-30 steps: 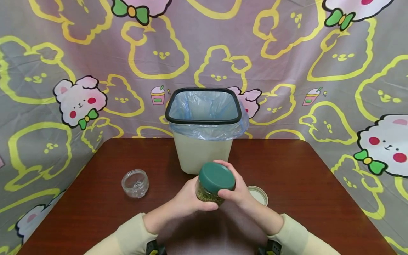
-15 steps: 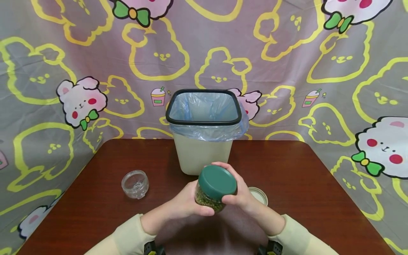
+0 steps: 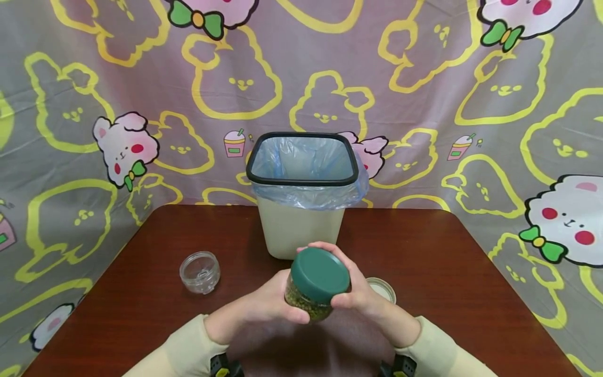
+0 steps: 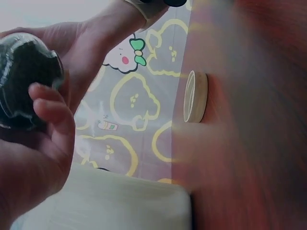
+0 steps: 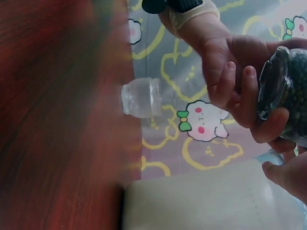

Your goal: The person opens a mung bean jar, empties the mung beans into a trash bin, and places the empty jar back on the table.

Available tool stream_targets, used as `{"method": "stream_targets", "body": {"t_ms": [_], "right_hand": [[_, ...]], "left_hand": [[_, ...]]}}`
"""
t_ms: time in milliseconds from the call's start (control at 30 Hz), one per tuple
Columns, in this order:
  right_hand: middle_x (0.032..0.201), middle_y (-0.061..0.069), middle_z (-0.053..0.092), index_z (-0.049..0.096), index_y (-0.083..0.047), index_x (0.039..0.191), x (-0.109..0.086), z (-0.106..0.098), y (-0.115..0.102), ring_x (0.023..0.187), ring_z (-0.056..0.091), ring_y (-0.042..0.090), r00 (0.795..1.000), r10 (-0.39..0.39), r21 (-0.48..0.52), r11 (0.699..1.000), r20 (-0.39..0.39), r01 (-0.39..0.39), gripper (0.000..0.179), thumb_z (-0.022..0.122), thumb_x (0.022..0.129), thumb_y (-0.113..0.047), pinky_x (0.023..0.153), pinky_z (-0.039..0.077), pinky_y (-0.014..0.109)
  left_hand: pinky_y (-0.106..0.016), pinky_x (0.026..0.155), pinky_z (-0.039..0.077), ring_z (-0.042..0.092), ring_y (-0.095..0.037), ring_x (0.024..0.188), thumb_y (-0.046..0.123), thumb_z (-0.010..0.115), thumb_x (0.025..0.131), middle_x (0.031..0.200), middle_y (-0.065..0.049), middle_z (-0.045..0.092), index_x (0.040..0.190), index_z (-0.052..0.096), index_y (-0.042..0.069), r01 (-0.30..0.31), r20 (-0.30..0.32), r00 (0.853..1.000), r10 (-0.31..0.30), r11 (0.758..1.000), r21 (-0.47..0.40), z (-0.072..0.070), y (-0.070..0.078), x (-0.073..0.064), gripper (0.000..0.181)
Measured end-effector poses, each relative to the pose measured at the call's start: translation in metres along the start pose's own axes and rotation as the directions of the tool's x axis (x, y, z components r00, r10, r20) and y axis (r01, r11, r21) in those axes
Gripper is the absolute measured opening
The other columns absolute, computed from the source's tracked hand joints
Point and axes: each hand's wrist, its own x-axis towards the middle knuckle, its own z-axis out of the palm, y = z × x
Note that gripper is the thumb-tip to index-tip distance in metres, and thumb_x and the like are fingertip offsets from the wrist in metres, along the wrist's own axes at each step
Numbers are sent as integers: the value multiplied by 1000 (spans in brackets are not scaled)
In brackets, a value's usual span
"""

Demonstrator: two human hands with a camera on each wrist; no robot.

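A glass jar (image 3: 301, 301) holding small green grains, perhaps beans, is capped with a round green lid (image 3: 322, 273). It hangs tilted above the table, in front of the bin. My left hand (image 3: 273, 299) grips the glass body from the left, with the thumb across its front. From the right, my right hand (image 3: 350, 285) holds the lid, its thumb at the near edge and its fingers over the far side. In the right wrist view the jar's glass base (image 5: 273, 84) and the left fingers (image 5: 249, 91) curled round it show.
Behind the jar stands a cream bin (image 3: 301, 225) with a black rim and a blue liner. A small clear empty jar (image 3: 200, 272) sits on the brown table (image 3: 141, 309) at left. A round pale lid (image 3: 381, 289) lies right of the hands, partly hidden by the wrist.
Both hands and the jar have come slightly down and nearer, and the jar is tilted a little differently, with the lid top facing me more. The bin and other things stay put.
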Motion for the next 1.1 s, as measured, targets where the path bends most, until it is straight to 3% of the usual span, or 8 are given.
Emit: {"method": "stream_targets", "body": {"t_ms": [167,267,400,533,667,767,933,1100], "right_hand": [[148,18,39,29,5,147,-6,0,2,130,44,24,991,41,-84,995,-126,-52,76,67,91,-31,105,36,33],[142,12,47,32,5,146,-10,1,3,126,48,20,969,73,-125,987,-238,-105,73,68,91,-27,100,41,29],[135,6,51,31,8,145,-12,2,6,122,51,17,951,94,-132,982,-294,-137,69,65,93,-20,98,43,28],[137,5,51,24,9,147,-13,2,8,124,49,16,949,111,-140,977,-297,-158,72,62,94,-20,100,40,27],[137,3,50,21,5,149,-13,3,11,125,49,14,933,131,-151,970,-336,-191,85,70,90,-30,99,41,27],[135,4,50,25,2,149,-12,5,15,121,50,15,906,144,-178,957,-399,-230,93,76,83,-38,97,42,27],[129,4,53,31,1,143,-12,9,19,114,52,16,859,175,-143,951,-481,-274,93,82,77,-38,93,43,27],[125,1,54,36,-1,135,-12,9,21,112,53,14,873,147,-133,963,-465,-234,83,83,76,-38,93,42,26]], "left_hand": [[-35,93,47,59,-20,104,35,80,78,118,-6,62,134,48,3,68,-174,984,-44,989,131,2,4,-1,72],[-34,92,47,60,-19,103,22,83,75,116,-3,63,133,49,7,136,-302,951,-69,970,204,4,5,0,69],[-36,92,47,60,-17,103,19,87,70,115,0,63,132,51,11,229,-441,892,-95,938,261,7,3,2,72],[-38,89,48,60,-14,100,25,90,66,111,2,64,129,52,11,297,-527,844,-96,903,311,10,0,3,75],[-39,86,49,60,-12,97,33,91,63,109,4,64,127,52,11,350,-582,811,-69,853,387,13,-1,5,78],[-39,84,50,61,-11,97,36,91,62,110,5,64,127,51,11,376,-597,800,-60,826,420,14,-3,5,80],[-39,83,50,61,-12,96,37,91,62,111,3,63,128,51,11,387,-591,803,-83,826,410,16,-5,5,81],[-37,85,49,60,-12,98,34,91,63,111,3,63,128,52,11,357,-557,824,-100,856,374,17,-4,4,79]]}}
